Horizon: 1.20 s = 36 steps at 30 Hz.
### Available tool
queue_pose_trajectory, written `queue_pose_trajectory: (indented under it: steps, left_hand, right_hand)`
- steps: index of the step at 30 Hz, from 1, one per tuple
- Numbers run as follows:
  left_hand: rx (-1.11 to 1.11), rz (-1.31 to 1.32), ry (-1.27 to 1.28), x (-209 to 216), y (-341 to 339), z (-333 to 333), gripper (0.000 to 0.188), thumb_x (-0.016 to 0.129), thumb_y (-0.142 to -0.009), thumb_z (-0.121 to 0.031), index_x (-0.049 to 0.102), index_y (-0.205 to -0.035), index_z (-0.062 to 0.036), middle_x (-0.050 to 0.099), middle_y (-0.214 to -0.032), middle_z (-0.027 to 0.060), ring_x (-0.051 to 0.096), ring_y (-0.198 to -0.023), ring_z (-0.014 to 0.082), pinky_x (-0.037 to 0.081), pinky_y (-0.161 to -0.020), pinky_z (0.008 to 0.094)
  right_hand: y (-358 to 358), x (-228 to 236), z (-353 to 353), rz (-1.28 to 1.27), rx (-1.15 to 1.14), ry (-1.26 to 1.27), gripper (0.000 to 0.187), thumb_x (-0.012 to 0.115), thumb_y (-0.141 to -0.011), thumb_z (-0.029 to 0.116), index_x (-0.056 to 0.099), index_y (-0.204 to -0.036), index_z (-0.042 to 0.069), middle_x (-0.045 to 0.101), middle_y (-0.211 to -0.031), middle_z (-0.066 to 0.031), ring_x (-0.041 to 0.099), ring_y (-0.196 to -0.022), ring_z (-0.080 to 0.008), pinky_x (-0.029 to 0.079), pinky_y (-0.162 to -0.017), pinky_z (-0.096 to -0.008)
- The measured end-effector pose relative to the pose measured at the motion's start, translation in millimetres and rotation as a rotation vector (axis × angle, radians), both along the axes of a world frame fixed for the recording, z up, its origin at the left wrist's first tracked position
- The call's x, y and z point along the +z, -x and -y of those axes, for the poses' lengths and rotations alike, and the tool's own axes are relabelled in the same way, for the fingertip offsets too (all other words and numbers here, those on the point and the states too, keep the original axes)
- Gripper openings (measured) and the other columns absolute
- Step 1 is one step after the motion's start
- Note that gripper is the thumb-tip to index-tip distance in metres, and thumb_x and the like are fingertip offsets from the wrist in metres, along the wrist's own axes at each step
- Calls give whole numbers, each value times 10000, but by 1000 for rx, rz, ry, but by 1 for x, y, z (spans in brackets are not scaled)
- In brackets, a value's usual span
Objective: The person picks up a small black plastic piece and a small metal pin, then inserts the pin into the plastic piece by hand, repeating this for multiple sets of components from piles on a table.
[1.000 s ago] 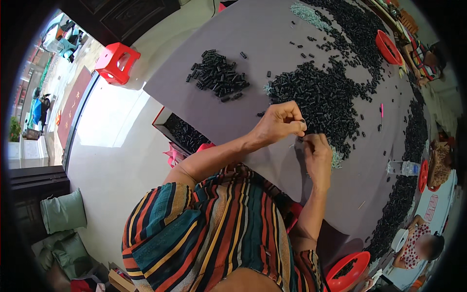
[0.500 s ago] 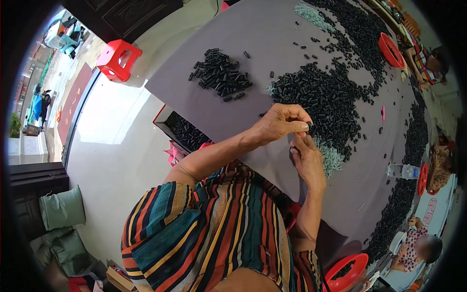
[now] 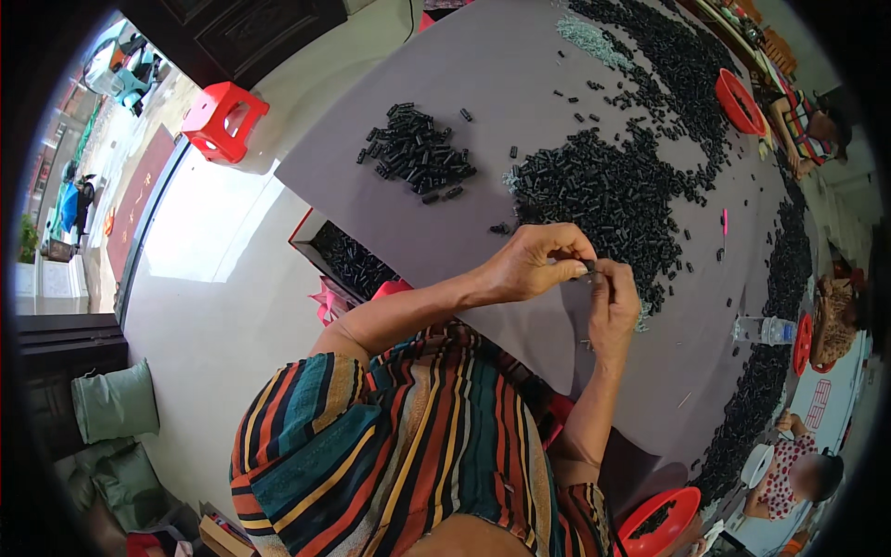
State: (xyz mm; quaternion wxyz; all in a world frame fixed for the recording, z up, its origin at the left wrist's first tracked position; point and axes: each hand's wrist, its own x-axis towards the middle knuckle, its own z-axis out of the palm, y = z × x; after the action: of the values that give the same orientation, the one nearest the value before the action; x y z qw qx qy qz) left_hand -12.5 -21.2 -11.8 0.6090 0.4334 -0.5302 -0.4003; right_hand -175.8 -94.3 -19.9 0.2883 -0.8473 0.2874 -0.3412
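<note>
My left hand (image 3: 543, 265) pinches a small black cylindrical piece (image 3: 588, 266) between thumb and fingertips, above the near edge of the table. Up against that piece are the closed fingertips of my right hand (image 3: 614, 311); whatever they grip is too small and hidden to name. Just beyond both hands lies a broad pile of black cylindrical pieces (image 3: 594, 190). Small pale green pieces (image 3: 643, 317) show beside my right hand, mostly covered by it. A smaller heap of black pieces (image 3: 418, 153) sits on the left part of the table.
The grey-covered table (image 3: 325, 148) bears more pale green pieces (image 3: 594, 42), a pink stick (image 3: 725, 221), a clear bottle (image 3: 766, 330) and a red basin (image 3: 740, 100). A box of black pieces (image 3: 343, 255) stands below its left edge. Two people sit across. A red stool (image 3: 223, 121) stands left.
My hands have come together and slightly nearer to me. The right fingertips have risen to meet the black piece, away from the pale green pieces.
</note>
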Motion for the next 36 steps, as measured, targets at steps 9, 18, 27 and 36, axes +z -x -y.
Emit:
queue_pose_trajectory:
  steps: [9,18,27,36]
  left_hand:
    - [3,9,-155,-7,2,3,81,567,-813,-29,550,-886,0,556,-757,10,488,-676,67,408,-595,231]
    - [55,162,-171,-6,7,1,120,563,-762,-30,544,-876,3,556,-732,26,495,-671,77,406,-589,238]
    - [1,-110,-161,-15,12,5,86,593,-792,-20,543,-860,-7,560,-739,-12,504,-692,60,427,-621,231]
    - [7,-17,-114,-11,18,-1,95,579,-818,-28,575,-906,5,571,-791,22,523,-750,73,437,-658,241]
  right_hand:
    - [3,8,-9,478,63,-475,56,522,-871,44,519,-909,3,575,-876,-77,526,-699,-94,451,-639,-221]
    - [-1,10,-13,268,87,-179,50,554,-829,25,540,-871,1,602,-878,-115,573,-790,-183,448,-721,-269]
    - [0,6,-12,364,127,-256,53,568,-817,-1,549,-866,-6,569,-868,-93,547,-752,-151,434,-689,-240]
    - [1,7,-11,562,115,-498,68,583,-825,9,570,-888,-14,533,-838,-57,511,-680,-86,425,-610,-198]
